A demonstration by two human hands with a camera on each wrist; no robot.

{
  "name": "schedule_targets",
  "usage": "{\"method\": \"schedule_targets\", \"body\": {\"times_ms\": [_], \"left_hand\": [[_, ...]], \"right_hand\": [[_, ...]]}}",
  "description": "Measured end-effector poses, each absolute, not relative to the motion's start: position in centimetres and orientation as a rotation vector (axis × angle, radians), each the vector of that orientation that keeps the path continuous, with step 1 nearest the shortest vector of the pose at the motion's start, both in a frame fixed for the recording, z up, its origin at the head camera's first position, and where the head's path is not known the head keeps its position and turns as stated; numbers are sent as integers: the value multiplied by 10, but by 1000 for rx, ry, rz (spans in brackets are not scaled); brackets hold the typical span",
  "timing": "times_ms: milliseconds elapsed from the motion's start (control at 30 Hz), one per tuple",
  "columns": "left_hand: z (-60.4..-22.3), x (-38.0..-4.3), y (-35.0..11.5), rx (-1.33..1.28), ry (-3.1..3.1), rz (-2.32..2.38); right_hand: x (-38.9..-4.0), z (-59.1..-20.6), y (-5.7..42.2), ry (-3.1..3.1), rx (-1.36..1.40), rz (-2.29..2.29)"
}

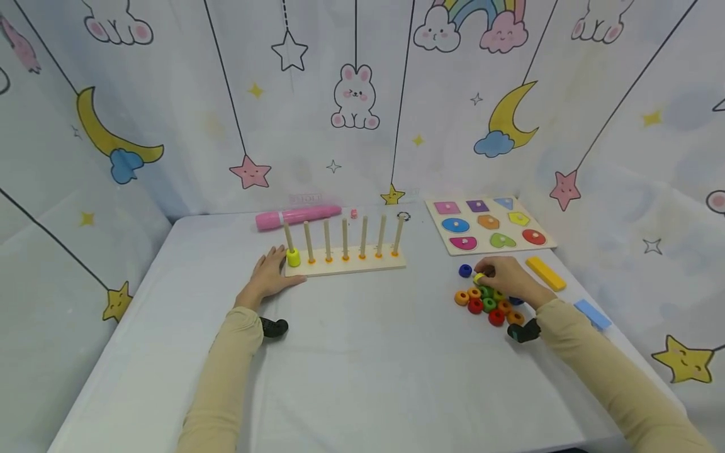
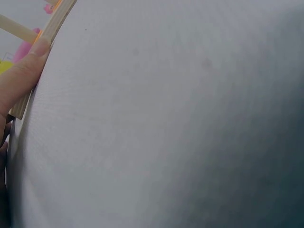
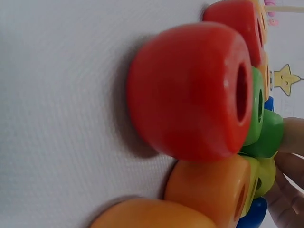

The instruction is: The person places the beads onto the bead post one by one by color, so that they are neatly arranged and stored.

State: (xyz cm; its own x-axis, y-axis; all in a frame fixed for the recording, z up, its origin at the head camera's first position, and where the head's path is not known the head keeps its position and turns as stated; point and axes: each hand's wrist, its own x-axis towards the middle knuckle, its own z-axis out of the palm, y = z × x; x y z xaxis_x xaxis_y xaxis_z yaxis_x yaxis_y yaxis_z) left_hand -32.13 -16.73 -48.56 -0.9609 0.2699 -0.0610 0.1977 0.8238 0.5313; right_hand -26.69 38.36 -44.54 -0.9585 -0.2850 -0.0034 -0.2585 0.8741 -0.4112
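Note:
My left hand (image 1: 266,274) grips the left end of a wooden peg board (image 1: 351,267), its thumb (image 2: 23,73) along the front edge and the other fingers round the back. Several upright pegs stand on the board; yellow beads (image 1: 292,258) sit low on the leftmost one, and the other pegs carry only thin orange rings at their feet. Over on the right, my right hand (image 1: 512,280) pinches a yellow bead (image 1: 478,277) at the far side of a bead pile. The pile mixes orange, green, yellow, blue and red beads (image 3: 190,90).
A blue bead (image 1: 465,270) lies just beyond the pile. Behind it is a shape puzzle board (image 1: 491,225). A yellow block (image 1: 545,274) and a light blue block (image 1: 592,314) lie near the right edge. Behind the peg board rests a pink wand-like object (image 1: 297,217).

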Motion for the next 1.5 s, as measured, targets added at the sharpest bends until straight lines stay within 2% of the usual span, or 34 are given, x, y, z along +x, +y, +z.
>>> {"method": "schedule_targets", "body": {"times_ms": [400, 733, 1067, 1300, 1500], "left_hand": [[-485, -322, -168, 363, 2873, 829], [-485, -321, -172, 342, 2884, 810], [-487, -320, -176, 344, 2882, 844], [-489, -320, -175, 370, 2882, 851], [-485, -319, -170, 384, 2875, 859]], "right_hand": [[-261, -440, 386, 3009, -457, -640], [-277, -418, 378, 3154, -708, -825], [-310, -384, 305, 3133, -656, -1246], [-334, -362, 237, 2975, -773, -1581], [-357, -352, 174, 2945, -905, -1602]]}}
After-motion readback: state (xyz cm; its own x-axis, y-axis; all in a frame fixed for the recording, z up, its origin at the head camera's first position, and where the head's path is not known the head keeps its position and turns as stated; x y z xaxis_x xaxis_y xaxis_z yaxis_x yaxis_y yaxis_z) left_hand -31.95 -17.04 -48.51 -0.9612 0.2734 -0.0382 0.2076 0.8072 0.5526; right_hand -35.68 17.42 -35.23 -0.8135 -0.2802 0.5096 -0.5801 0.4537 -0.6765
